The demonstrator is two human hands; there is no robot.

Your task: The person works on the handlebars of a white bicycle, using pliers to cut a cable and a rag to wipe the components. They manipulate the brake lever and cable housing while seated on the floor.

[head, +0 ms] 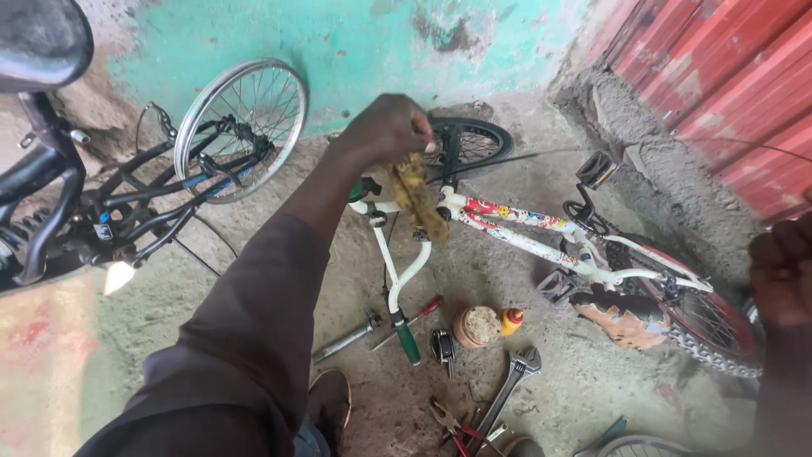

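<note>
Far left: a black bicycle [127, 190] leaning by the teal wall [355, 51], dark saddle [38, 38] at the top corner, spoked silver wheel [241, 127] turned toward the wall. Centre: left hand [385, 127] at the end of a dark sleeve, grip closed tight around a dirty yellow rag [419, 199], which hangs down against the head end of a small white bicycle [541, 237] lying on its side on the concrete floor [541, 372]. Just beneath the hand, white handlebar [404, 271] curving down to a green handle end [408, 343]. On the floor below: a steel socket wrench [347, 337], a red-handled screwdriver [414, 320], a small round tin [478, 326] with a yellow bottle [511, 320] touching it, an adjustable spanner [512, 381], red-handled pliers [452, 423]. Further right: black front wheel [469, 144] near the wall, pedal [596, 169] sticking upward, torn brown saddle [622, 320] against the floor, knobbly rear tyre [710, 338]. Far right edge: right hand [782, 271], blurred and partly cut off, fingers curled, resting near the rear tyre; cannot tell whether its grip has hold of anything. Behind it, red corrugated sheeting [719, 68].
</note>
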